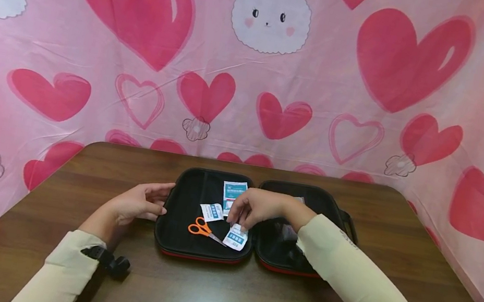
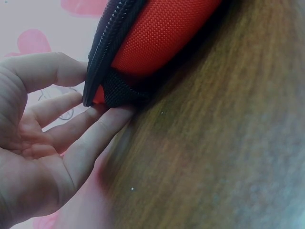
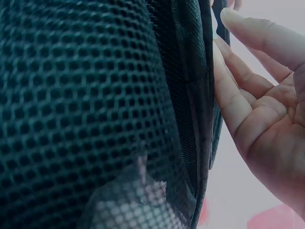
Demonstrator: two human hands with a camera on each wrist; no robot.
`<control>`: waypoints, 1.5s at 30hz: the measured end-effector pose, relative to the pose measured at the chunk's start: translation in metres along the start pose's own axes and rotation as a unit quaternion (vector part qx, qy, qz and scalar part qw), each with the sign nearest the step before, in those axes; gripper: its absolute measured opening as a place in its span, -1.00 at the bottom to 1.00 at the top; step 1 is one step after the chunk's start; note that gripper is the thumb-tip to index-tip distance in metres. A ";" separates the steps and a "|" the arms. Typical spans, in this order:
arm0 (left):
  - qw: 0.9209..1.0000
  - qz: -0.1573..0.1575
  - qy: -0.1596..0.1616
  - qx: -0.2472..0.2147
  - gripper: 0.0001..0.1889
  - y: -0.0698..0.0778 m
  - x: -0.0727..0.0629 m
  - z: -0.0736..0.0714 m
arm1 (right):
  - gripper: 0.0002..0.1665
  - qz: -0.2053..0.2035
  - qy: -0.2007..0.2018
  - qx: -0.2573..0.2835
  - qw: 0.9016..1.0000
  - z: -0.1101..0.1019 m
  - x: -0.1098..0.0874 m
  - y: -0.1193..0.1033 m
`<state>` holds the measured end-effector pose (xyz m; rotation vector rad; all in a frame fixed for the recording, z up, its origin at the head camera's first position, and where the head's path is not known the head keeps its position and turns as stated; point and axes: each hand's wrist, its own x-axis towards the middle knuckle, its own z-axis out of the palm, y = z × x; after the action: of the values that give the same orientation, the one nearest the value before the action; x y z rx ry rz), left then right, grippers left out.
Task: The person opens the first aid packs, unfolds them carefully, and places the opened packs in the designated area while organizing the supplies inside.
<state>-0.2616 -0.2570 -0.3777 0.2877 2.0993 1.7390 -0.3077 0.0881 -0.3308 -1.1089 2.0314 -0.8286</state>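
An open black zip case point(image 1: 183, 189) with red outer fabric lies on the table. My left hand point(image 1: 139, 202) holds its left rim, thumb at the zipper edge and fingers against the side; in the left wrist view the red side point(image 2: 162, 38) is close. My right hand point(image 1: 257, 207) reaches into the left half and pinches the top edge of a small white-and-blue sachet point(image 1: 235, 238). A similar sachet point(image 1: 211, 212) lies beside it, near orange-handled scissors point(image 1: 200, 227). Behind is a larger teal-and-white packet point(image 1: 234, 190). In the right wrist view the case edge hides the fingertips.
The right half of the case has a mesh pocket point(image 3: 81, 95) with a clear plastic-wrapped item behind it. A black handle point(image 1: 348, 226) sticks out at the right. The brown wooden table point(image 1: 182, 289) extends toward me, and a pink heart-patterned cloth point(image 1: 245, 67) hangs behind.
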 end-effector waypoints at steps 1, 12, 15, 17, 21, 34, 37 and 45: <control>1.000 0.000 0.000 0.000 -0.20 0.000 0.000 0.000 | -0.66 0.003 -0.002 0.000 1.000 0.000 0.001 -0.001; 1.000 -0.004 -0.001 0.000 -0.19 0.000 0.000 0.001 | -0.67 0.015 0.013 -0.005 1.000 0.002 0.000 -0.003; 1.000 -0.005 -0.003 0.003 -0.19 0.000 -0.001 0.001 | -0.69 0.010 0.023 0.004 1.000 0.003 -0.005 -0.003; 1.000 -0.009 -0.001 0.004 -0.19 0.000 -0.001 0.001 | -0.71 0.009 0.032 0.009 0.999 0.002 -0.009 -0.004; 1.000 -0.013 0.004 0.006 -0.19 0.000 -0.002 0.002 | -0.74 -0.006 0.063 0.006 0.998 -0.001 -0.019 -0.006; 1.000 -0.008 0.008 -0.004 -0.18 -0.001 0.000 0.002 | -0.76 -0.044 0.118 0.003 0.992 -0.008 -0.049 -0.002; 1.000 -0.006 0.008 -0.002 -0.19 -0.001 0.000 0.002 | -0.76 -0.046 0.132 -0.002 0.990 -0.009 -0.056 -0.002; 1.000 -0.003 0.010 -0.001 -0.19 0.000 -0.001 0.003 | -0.77 -0.036 0.186 -0.021 0.982 -0.007 -0.078 0.002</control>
<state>-0.2592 -0.2546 -0.3781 0.2642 2.1110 1.7463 -0.2817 0.1590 -0.3083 -1.1227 2.3318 -1.1011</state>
